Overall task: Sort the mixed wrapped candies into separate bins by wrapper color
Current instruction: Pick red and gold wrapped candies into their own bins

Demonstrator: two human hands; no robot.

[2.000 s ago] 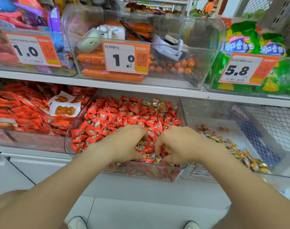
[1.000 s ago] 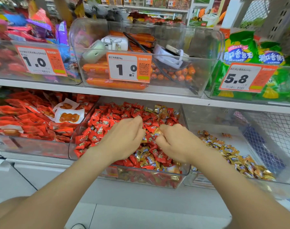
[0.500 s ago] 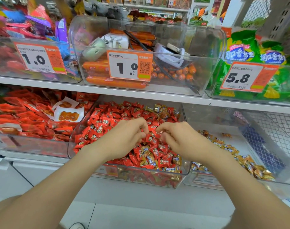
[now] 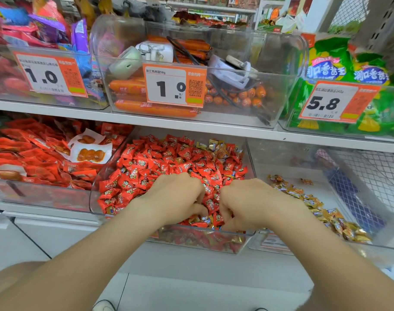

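Picking gold candies (image 4: 216, 147) from red candies (image 4: 169, 158)
Our left hand (image 4: 178, 198) and right hand (image 4: 247, 203) dig, fingers curled, into the middle bin (image 4: 95, 198) (what they pinch, we cannot tell); we do best lifting gold wrappers singly into the right bin (image 4: 285, 162).

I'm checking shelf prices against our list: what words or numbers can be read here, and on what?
"1.0" on the left price tag; its small print is blurred.
"双汇鸡肉肠58g" and "1.0" on the centre price tag, on the sausage bin.
"5.8" on the right price tag; small print blurred.
"润口香甜王" on the green bags.
Red candy wrappers: print too small to read.
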